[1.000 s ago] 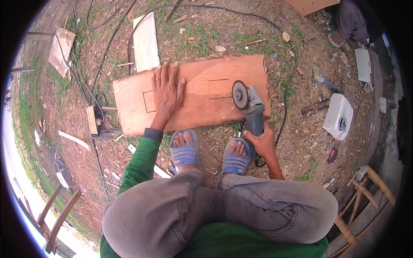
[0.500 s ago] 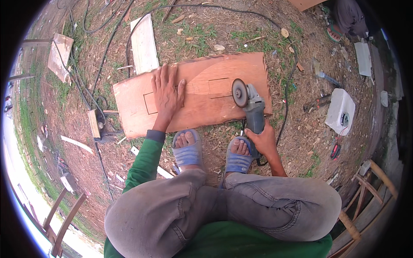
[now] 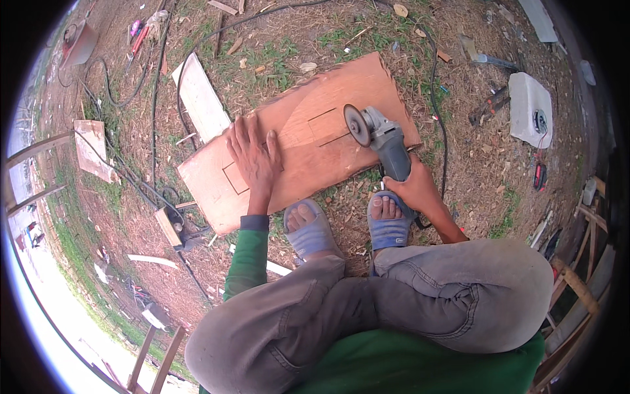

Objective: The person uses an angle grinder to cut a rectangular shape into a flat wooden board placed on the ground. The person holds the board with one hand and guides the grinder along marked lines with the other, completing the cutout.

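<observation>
A wide reddish-brown wooden board (image 3: pixel 315 154) lies on the ground in front of my feet, with dark rectangular outlines on its face. My left hand (image 3: pixel 254 155) is pressed flat on its left part, fingers stretched out and partly covering one outline. In my right hand (image 3: pixel 415 187) is a grey angle grinder (image 3: pixel 392 151), gripped round its body. The grinder's round disc (image 3: pixel 357 125) stands over the board beside the right-hand outline. Whether the disc touches the wood I cannot tell.
A pale plank (image 3: pixel 201 98) lies beyond the board's left part. Black cables (image 3: pixel 155 98) run over the grass and wood chips. At the right are a white block-like container (image 3: pixel 530 110) and a small red-and-black tool (image 3: pixel 539 176). My sandalled feet (image 3: pixel 314 230) are close to the board's near edge.
My view has turned and shifted, so the board appears tilted, its right end higher. My left hand is still on the board and my right hand still holds the angle grinder.
</observation>
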`<state>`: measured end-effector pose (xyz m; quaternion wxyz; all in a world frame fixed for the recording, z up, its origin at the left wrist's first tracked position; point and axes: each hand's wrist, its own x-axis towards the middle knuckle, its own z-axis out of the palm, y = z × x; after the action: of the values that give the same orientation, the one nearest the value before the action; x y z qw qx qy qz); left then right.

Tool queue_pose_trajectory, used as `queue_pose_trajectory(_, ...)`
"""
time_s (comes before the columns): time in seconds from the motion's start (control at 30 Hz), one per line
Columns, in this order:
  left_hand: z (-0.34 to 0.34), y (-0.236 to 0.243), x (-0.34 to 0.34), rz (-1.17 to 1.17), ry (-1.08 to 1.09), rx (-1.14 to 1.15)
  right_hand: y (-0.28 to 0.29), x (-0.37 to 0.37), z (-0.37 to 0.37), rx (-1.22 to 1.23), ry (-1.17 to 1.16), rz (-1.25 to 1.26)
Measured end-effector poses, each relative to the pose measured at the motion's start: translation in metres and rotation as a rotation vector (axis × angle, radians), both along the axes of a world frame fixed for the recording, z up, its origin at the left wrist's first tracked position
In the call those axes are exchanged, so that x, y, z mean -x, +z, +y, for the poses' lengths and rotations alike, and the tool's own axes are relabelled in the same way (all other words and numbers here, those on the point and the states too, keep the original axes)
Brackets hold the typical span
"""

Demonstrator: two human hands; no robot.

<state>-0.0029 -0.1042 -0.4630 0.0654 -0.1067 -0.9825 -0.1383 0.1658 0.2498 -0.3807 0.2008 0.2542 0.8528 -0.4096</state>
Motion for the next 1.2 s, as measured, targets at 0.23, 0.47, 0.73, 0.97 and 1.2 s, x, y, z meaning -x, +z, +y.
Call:
queue_pose_trajectory(0.23,-0.002,-0.003,0.001,-0.035,0.003,-0.025,0.009,0.004,-0.004,-0.015,-0.018,-0.015)
queue_pose_trajectory(0.47,-0.003,-0.004,0.0,-0.012,-0.013,-0.028,0.015,0.013,-0.005,-0.018,-0.019,-0.088)
queue_pose_trajectory(0.73,-0.001,-0.003,0.0,0.001,-0.014,0.003,0.018,0.018,-0.008,-0.046,-0.015,-0.067)
queue_pose_trajectory(0.97,0.0,0.0,-0.001,0.003,-0.014,-0.006,0.017,0.024,-0.005,-0.017,-0.008,-0.081)
queue_pose_trajectory(1.2,-0.002,-0.004,-0.002,0.005,-0.01,-0.001,0.018,0.029,-0.008,-0.02,0.0,-0.082)
